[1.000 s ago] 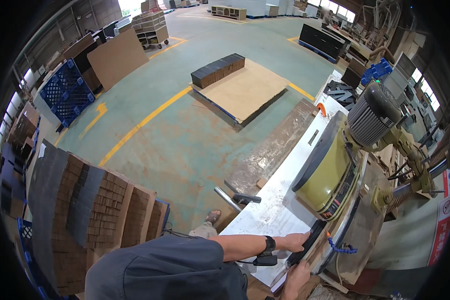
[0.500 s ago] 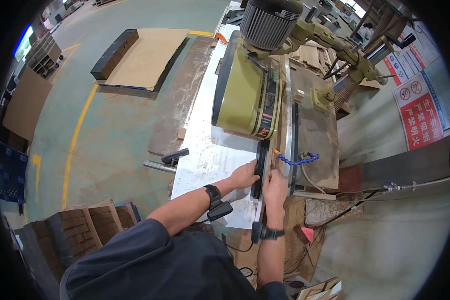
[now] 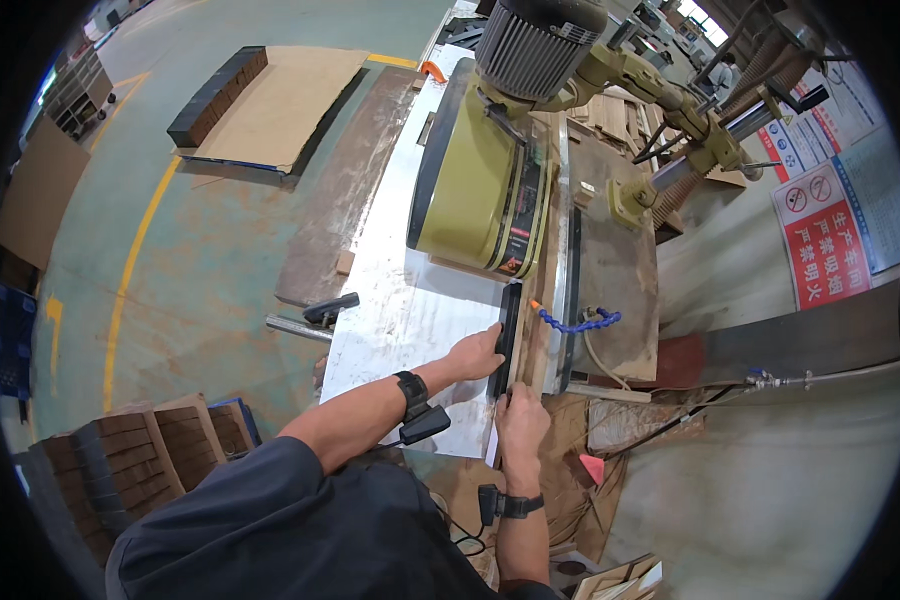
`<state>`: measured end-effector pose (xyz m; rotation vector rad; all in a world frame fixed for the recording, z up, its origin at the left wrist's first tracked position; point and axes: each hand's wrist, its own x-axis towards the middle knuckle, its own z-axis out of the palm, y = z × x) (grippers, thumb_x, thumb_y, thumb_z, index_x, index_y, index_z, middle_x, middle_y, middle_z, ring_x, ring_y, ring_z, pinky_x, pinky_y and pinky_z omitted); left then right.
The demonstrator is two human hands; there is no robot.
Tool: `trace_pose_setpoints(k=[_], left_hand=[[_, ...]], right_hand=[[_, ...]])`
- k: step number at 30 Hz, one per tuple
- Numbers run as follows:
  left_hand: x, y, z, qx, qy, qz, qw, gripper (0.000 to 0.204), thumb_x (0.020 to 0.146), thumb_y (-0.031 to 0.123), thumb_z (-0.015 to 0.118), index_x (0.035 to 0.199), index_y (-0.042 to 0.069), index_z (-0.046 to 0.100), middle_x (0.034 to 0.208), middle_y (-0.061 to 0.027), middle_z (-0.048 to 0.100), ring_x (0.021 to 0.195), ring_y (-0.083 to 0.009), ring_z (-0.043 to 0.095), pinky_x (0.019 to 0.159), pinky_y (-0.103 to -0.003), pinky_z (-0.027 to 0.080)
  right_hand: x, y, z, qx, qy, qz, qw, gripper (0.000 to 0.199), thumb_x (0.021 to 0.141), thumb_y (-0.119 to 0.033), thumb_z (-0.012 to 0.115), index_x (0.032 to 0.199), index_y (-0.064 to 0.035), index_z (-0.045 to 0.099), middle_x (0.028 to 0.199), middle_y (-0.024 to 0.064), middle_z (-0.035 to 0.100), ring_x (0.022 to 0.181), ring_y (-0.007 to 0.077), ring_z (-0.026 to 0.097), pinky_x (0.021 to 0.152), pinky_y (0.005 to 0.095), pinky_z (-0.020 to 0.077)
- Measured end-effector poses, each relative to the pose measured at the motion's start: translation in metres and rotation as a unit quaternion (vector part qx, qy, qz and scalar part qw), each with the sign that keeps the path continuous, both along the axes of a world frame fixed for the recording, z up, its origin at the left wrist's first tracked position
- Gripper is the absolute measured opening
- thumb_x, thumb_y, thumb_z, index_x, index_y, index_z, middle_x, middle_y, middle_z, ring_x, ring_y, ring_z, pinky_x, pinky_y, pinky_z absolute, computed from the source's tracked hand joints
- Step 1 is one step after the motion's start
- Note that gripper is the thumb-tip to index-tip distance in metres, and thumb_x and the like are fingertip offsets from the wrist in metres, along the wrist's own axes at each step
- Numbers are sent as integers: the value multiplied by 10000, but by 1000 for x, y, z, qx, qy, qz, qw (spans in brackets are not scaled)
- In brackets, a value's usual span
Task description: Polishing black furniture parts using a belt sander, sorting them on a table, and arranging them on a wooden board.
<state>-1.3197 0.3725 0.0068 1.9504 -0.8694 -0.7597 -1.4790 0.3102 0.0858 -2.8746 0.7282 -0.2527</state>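
- Left hand (image 3: 474,354) touches black strip (image 3: 511,315), nearside of power feeder (image 3: 475,195); right hand (image 3: 523,420) curls farther nearside; I can't tell either's grip
- Likely feeding; next calls for steady pushing

Soft, fairly bright light fills the scene; beyond the machine (image 3: 465,205), a window (image 3: 708,22) glares white. Beneath the machine, the bench (image 3: 395,320) looks palest, faintly shadowed. Left of the machine, darkness edges the board (image 3: 282,105). Well away from the machine, the corners curve into black.
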Motion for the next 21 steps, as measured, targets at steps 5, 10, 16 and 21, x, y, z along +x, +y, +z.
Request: trace_pose_setpoints(k=[5, 10, 16, 21], left_hand=[[-2, -3, -5, -13, -18, 16, 1000, 744, 870, 231, 666, 1470, -55, 333, 1005, -260, 676, 987, -437, 652, 853, -496, 511], [-1, -2, -8, -7, -15, 26, 1000, 698, 856, 231, 670, 1419, -76, 394, 1019, -269, 675, 971, -428, 660, 858, -485, 518], [-9, -9, -15, -19, -35, 8, 999, 566, 860, 204, 635, 1338, -58, 481, 980, -261, 686, 969, -439, 658, 846, -505, 515], [-9, -14, -20, -5, -32, 1, 999, 544, 862, 177, 604, 1331, -61, 462, 961, -267, 687, 965, -467, 651, 853, -520, 509]], right_hand=[[57, -19, -7, -34, 16, -80, 996, 228, 894, -265, 647, 820, -49, 642, 767, 191, 687, 696, 400, 687, 621, 487, 553], [90, -33, 3, -19, -19, -96, 995, 269, 895, -296, 653, 811, -41, 658, 780, 207, 694, 732, 418, 688, 652, 515, 547], [7, -6, 16, 89, 72, -12, 993, 201, 847, -224, 695, 916, -51, 621, 856, 185, 679, 816, 416, 663, 694, 491, 527], [-9, 0, -2, -7, -42, 57, 997, 135, 796, -127, 706, 867, -54, 618, 800, 144, 642, 766, 373, 664, 656, 481, 526]])
